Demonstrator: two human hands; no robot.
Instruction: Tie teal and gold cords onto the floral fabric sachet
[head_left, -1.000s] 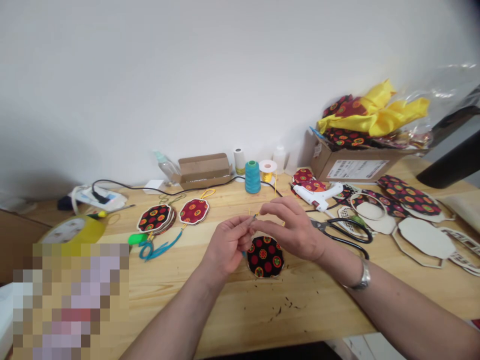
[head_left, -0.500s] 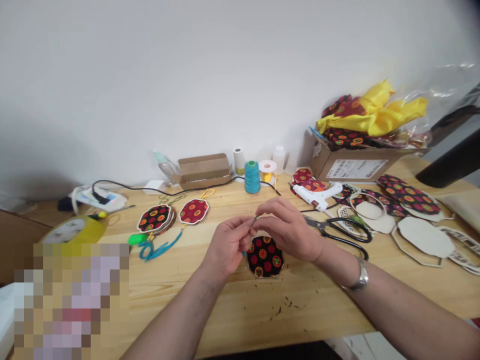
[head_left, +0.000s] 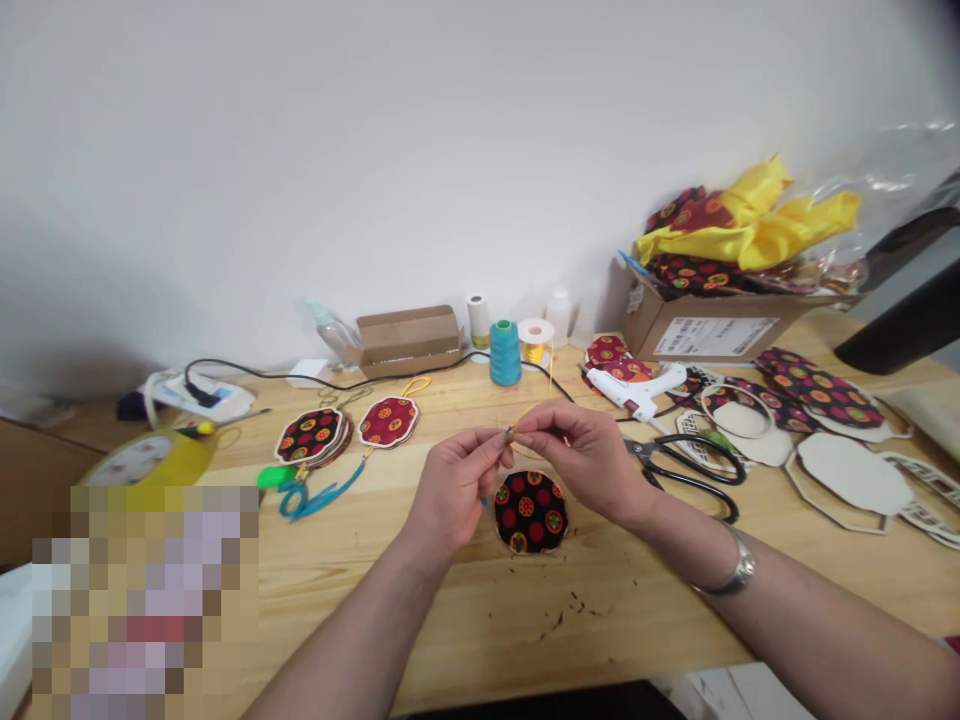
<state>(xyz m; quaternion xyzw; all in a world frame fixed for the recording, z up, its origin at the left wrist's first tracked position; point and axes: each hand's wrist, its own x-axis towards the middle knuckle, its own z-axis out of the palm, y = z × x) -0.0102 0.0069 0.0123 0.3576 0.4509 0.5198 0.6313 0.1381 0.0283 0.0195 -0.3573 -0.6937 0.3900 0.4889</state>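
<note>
My left hand [head_left: 459,482] and my right hand [head_left: 585,455] meet fingertip to fingertip above the wooden table [head_left: 337,620]. Between them is a yellow cord [head_left: 530,406], pinched near a small dark bit at the fingertips. The cord loops up toward my right hand, whose thumb and fingers are closed on it. My left thumb and forefinger are pinched at the same spot; a bit of blue shows beneath that hand. Just below the hands, a black patterned fabric piece [head_left: 531,512] lies flat on the table.
Black-handled scissors [head_left: 694,462] and a white glue gun [head_left: 634,385] lie to the right. Behind stand a teal thread cone [head_left: 505,353] and a yellow cord spool [head_left: 535,342]. Finished ornaments [head_left: 388,422] lie left. At the back right is a full cardboard box [head_left: 709,325].
My right hand has turned and lowered slightly, its fingers now drawn together at the left fingertips. More of the yellow cord shows. My left hand has barely moved.
</note>
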